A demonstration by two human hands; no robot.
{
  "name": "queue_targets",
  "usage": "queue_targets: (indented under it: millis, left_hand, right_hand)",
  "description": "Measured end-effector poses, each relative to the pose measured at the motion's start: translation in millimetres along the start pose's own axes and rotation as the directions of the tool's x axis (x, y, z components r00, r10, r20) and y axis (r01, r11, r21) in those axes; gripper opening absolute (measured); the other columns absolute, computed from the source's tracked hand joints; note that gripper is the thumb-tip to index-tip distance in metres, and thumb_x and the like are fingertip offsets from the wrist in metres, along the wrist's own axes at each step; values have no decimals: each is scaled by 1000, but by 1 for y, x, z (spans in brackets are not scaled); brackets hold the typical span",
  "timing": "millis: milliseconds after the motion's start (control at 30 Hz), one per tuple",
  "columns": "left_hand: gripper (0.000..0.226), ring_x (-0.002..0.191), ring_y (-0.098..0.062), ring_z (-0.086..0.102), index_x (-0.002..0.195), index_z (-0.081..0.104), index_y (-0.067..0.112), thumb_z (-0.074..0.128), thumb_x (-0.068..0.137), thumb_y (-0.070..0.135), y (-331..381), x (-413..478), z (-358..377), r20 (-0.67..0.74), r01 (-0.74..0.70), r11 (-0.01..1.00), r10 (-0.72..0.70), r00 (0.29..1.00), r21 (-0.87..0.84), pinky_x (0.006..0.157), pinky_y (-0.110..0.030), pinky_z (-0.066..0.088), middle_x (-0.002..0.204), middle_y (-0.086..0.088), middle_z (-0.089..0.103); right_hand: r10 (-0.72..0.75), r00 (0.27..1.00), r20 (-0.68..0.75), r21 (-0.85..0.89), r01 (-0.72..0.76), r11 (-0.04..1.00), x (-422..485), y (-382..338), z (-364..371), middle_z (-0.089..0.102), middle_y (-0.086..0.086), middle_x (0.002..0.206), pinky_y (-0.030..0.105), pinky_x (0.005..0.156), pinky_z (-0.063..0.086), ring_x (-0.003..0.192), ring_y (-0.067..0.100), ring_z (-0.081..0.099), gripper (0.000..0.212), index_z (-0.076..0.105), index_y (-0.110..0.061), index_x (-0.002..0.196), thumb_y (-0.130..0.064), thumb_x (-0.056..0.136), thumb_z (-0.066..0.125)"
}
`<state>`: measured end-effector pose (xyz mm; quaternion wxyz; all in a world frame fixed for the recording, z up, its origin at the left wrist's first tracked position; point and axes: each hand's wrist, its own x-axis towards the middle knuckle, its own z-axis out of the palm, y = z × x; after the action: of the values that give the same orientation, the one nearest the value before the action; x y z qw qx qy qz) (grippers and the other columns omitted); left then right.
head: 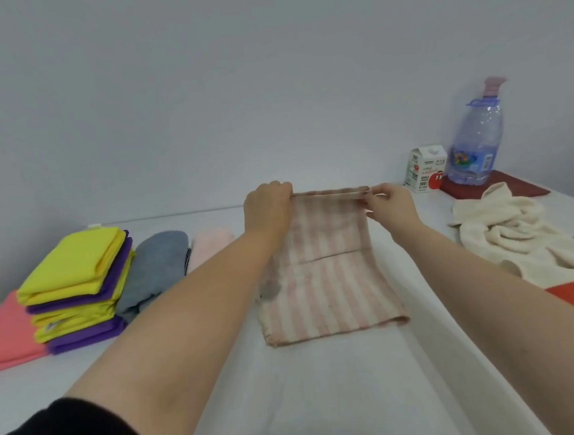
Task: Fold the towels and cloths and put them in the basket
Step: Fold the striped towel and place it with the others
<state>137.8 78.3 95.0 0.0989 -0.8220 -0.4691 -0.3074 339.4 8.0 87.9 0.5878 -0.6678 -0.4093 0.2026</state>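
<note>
Head view: the left grip point(269, 206) and the right grip point(389, 202) each clasp a far corner of the striped towel point(332, 282), which stretches between them and lies on the white surface point(326, 386). Left of the left grip sits a stack of yellow and purple cloths point(78, 285). A crumpled cream towel point(506, 231) lies right of the right grip.
</note>
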Motion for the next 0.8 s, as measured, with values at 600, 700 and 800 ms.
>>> queue_targets:
  millis: [600, 700, 800]
  left_hand:
    - [22, 70, -23, 61, 82, 72, 12, 62, 66, 23, -3, -160, 20, 10, -269, 951, 274, 962, -154, 59, -31, 47, 73, -1, 64]
    - [24, 70, -23, 60, 76, 70, 12, 50, 71, 25, -13, -163, 17, 52, -217, 957, 231, 971, -192, 57, -32, 47, 72, 0, 63]
    - [29, 68, -20, 56, 75, 66, 9, 41, 74, 24, -11, -163, 12, 7, -112, 944, 120, 993, -312, 58, -32, 47, 72, 0, 62]
  right_hand:
    - [146, 988, 48, -16, -146, 989, -107, 71, -38, 62, 6, 70, 23, 49, 44, 56, 14, 60, 10, 64, -9, 79, -6, 84, 56]
    - [137, 990, 46, -22, -136, 990, -107, 73, -37, 62, 4, 65, 24, 45, 42, 49, 9, 60, 16, 64, -14, 79, -1, 83, 55]
    - [136, 991, 9, 75, -136, 988, -106, 70, -35, 58, 4, 64, 22, 44, 43, 48, 10, 54, 21, 64, -15, 74, 3, 82, 54]
